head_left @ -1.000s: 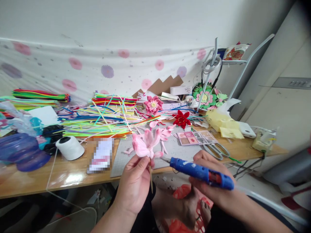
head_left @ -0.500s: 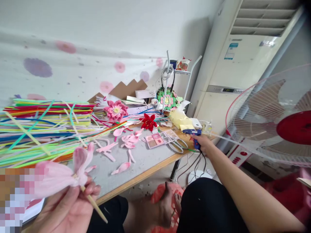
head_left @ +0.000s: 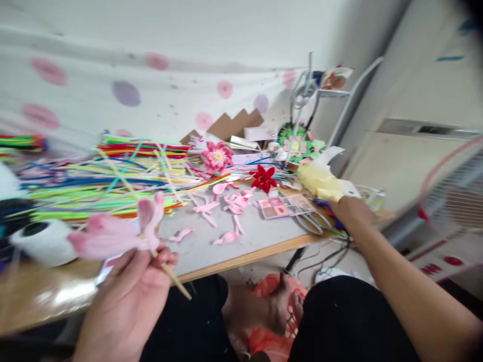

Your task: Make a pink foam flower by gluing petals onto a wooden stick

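Observation:
My left hand (head_left: 132,291) pinches a wooden stick with a pale pink flower (head_left: 109,231) at its top, its fuzzy petals spread to the left and upward. The stick (head_left: 173,276) points down to the right. At the table's right end my right hand (head_left: 352,213) is closed around a blue glue gun (head_left: 332,213), which it partly covers; motion blurs the fingers. Just left of the gun lie grey-handled scissors (head_left: 311,223) and a pink divided palette (head_left: 277,207). Loose pink petals (head_left: 226,238) and a small pink petal cluster (head_left: 237,202) rest on the grey mat (head_left: 199,254).
Bundles of coloured pipe cleaners (head_left: 124,173) cover the table's back left. A pink flower (head_left: 217,157) and a red flower (head_left: 263,178) stand nearby. A yellow plastic bag (head_left: 317,178) sits by a white rack (head_left: 334,93). A fan (head_left: 456,196) stands at right.
The view has turned left, so the scene sits further right and more of the table's left end shows. Both hands keep their hold; the right hand now covers more of the glue gun.

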`<state>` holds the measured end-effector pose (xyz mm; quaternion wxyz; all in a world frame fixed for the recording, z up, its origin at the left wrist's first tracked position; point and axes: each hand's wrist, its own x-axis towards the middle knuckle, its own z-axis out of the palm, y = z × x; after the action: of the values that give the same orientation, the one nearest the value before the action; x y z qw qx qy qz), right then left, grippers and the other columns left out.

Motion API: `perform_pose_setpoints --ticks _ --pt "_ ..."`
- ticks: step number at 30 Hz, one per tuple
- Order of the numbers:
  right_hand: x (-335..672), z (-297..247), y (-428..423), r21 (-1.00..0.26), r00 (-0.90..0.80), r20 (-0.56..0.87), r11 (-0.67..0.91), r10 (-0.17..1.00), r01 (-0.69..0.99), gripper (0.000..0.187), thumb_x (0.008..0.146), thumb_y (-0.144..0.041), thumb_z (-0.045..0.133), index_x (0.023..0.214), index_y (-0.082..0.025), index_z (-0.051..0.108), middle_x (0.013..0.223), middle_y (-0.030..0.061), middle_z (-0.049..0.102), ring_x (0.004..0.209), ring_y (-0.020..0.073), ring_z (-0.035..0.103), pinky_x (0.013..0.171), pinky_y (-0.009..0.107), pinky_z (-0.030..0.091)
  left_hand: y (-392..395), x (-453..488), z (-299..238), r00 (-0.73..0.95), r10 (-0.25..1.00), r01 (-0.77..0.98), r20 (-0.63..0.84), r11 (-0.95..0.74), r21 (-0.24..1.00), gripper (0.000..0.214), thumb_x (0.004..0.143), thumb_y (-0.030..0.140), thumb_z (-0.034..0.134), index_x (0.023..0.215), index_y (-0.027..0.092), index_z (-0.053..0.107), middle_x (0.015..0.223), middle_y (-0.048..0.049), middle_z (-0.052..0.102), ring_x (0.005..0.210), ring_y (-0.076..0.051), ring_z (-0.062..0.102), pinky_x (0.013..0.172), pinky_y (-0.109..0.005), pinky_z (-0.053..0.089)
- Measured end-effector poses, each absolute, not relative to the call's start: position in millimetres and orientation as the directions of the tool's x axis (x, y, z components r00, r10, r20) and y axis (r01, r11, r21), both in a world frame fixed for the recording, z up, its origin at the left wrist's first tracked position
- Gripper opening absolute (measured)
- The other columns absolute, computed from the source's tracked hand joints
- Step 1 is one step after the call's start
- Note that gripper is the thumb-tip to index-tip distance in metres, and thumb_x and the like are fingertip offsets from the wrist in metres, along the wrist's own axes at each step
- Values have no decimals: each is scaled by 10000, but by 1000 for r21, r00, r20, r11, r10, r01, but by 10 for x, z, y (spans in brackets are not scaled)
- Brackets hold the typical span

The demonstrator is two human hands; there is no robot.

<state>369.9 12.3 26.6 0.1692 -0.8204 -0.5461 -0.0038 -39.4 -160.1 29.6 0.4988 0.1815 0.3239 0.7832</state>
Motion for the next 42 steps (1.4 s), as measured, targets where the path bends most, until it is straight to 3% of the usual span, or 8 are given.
perform_pose_setpoints --ticks 5,9,12,18,23,25,30,42 --pt "2640 372 -34 -254 -266 300 346 916 903 257 901 -288 457 1008 -168 657 1053 107 627 1019 227 573 894 338 428 -1654 -510 340 -460 888 -649 -10 -329 686 94 682 122 717 694 167 636 758 -2 592 638 -90 513 627 -240 513" --pt "1525 226 -273 -241 -790 253 827 559 508 265 860 -218 527 1097 -227 646 1113 52 629 1036 159 561 922 251 412 -1697 -543 322 -481 876 -649 -28 -334 683 77 693 124 709 728 160 649 755 -8 598 640 -88 517 628 -232 504" --pt "877 50 -323 -219 -871 241 898 428 381 441 794 -118 558 1224 -217 566 1231 88 570 1108 218 515 947 317 396 -1734 -499 338 -472 880 -661 -51 -315 681 70 695 130 709 730 155 654 740 -11 594 637 -91 514 625 -238 498" --pt "397 -27 -165 -267 -873 233 892 428 366 202 768 -66 529 857 -132 698 908 127 681 906 252 597 807 343 435 -1778 -477 347 -485 871 -680 -81 -317 662 77 674 143 734 691 156 660 743 -19 603 647 -93 516 627 -235 482" --pt "814 273 -266 -418 -821 308 843 482 338 174 852 -156 499 929 -155 654 786 40 650 750 148 596 692 245 437 -1737 -446 310 -445 893 -695 -71 -294 656 55 684 150 730 690 159 677 764 -18 615 665 -92 525 629 -226 470" --pt "1087 405 -404 -524 -775 329 786 541 326 248 863 -167 478 1097 -152 559 673 -18 571 587 102 538 561 203 423 -1702 -405 297 -427 903 -697 -55 -290 656 47 685 145 730 687 159 685 756 -20 620 671 -93 527 632 -223 466" --pt "1655 631 -758 -931 -679 253 364 689 23 88 845 -246 551 838 -173 599 638 -35 524 540 82 508 518 201 452 -1613 -246 299 -351 936 -714 -37 -242 657 55 667 157 748 666 156 693 743 -26 634 661 -92 531 645 -220 458" --pt "1737 766 -1109 -937 -653 334 166 679 -306 119 779 -229 677 800 -179 572 674 -23 607 570 68 564 551 179 486 -1581 123 318 -267 963 -677 31 -210 706 14 712 159 708 716 162 695 716 -12 613 662 -104 507 633 -226 431"
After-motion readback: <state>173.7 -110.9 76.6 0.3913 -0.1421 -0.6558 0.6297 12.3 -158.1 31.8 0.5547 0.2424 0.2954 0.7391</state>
